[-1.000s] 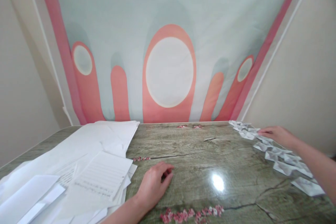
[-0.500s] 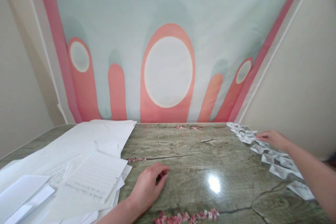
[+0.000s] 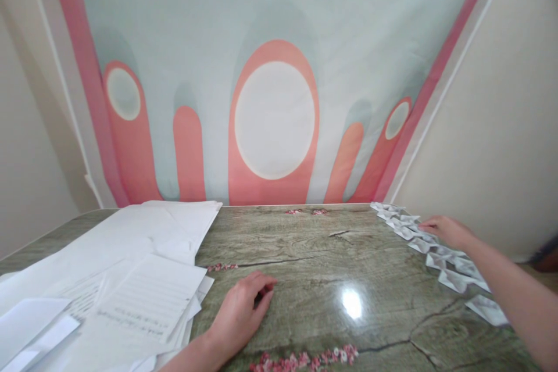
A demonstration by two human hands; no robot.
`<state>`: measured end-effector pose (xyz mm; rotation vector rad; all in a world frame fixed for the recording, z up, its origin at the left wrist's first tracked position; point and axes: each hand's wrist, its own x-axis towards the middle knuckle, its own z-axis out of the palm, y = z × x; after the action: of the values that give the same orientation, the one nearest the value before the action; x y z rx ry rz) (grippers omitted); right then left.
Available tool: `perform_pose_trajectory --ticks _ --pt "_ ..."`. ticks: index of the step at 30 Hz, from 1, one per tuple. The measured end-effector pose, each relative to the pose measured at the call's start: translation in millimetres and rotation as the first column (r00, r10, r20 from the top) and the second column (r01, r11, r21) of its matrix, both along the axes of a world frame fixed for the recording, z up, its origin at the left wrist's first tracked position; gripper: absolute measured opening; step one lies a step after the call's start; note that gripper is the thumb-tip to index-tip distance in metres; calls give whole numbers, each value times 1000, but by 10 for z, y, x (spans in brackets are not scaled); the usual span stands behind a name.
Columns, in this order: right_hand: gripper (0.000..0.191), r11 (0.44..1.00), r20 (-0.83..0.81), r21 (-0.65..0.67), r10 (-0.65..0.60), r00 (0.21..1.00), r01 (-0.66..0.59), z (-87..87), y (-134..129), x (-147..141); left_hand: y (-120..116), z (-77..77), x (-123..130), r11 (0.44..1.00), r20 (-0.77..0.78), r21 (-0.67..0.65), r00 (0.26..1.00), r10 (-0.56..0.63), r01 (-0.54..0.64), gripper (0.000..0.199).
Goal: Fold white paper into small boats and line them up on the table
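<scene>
My left hand (image 3: 242,311) rests on the wood-patterned table, loosely curled, with a small gap between thumb and fingers and nothing seen in it. To its left lie loose white sheets of paper (image 3: 150,296), some with printed lines. At the table's right side, my right hand (image 3: 449,231) reaches over folded white paper boats, its fingertips pinched at one paper boat (image 3: 425,236) in the line. Nearer to me a separate paper boat (image 3: 486,310) sits below the others. My right forearm hides part of the group.
A large stack of white paper (image 3: 131,226) covers the table's left part. The wood-patterned table (image 3: 314,250) has pink flower prints and a bright light reflection. Behind its far edge stands a panel (image 3: 196,40) with coral shapes and white circles.
The whole view has shifted slightly, so everything sits a little further left. My right hand stays at the paper boats, and my left hand keeps its place on the table.
</scene>
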<state>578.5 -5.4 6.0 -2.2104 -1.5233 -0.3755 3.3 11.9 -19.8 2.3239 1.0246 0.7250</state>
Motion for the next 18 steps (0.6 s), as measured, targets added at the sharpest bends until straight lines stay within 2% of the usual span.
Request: perform_pose_trajectory --ticks 2,4,6,8,10,11,12,13,14,17,18 --pt "22 995 -27 -52 79 997 -80 106 32 -166 8 -5 -1 1000 2 5 1000 -3 3 23" --pt "31 987 -38 -44 151 988 -152 198 78 -461 14 -12 -3 1000 -1 11 1000 -2 2 24" --pt "36 963 -56 -31 264 963 -266 242 95 -920 13 -17 -2 1000 -5 14 1000 -3 3 24" --pt "37 909 -89 -50 408 909 -413 228 36 -1524 5 -12 0 1000 -9 15 1000 -7 7 23" --pt "33 828 -130 -94 541 831 -553 178 -111 -2198 -6 7 3 1000 -19 14 1000 -12 12 24" --pt "30 768 -155 -111 613 775 -630 147 -208 -2528 -9 25 3 1000 -25 17 1000 -15 15 24" --pt "28 656 -201 -137 715 670 -742 117 -310 -2836 -10 49 0 1000 -33 23 999 -16 17 24" --pt "25 567 -212 -143 783 584 -811 85 -407 -3110 -7 80 -6 999 -45 31 999 -20 21 25" --pt "23 507 -203 -148 825 528 -849 50 -493 -3344 2 119 -19 999 -62 42 998 -25 28 25" --pt "22 390 -172 -161 894 414 -907 -87 -627 -3794 63 271 -102 996 -149 85 989 -26 39 26" --pt "23 377 -147 -168 904 401 -911 -146 -631 -3872 91 323 -150 995 -184 101 983 0 18 26"
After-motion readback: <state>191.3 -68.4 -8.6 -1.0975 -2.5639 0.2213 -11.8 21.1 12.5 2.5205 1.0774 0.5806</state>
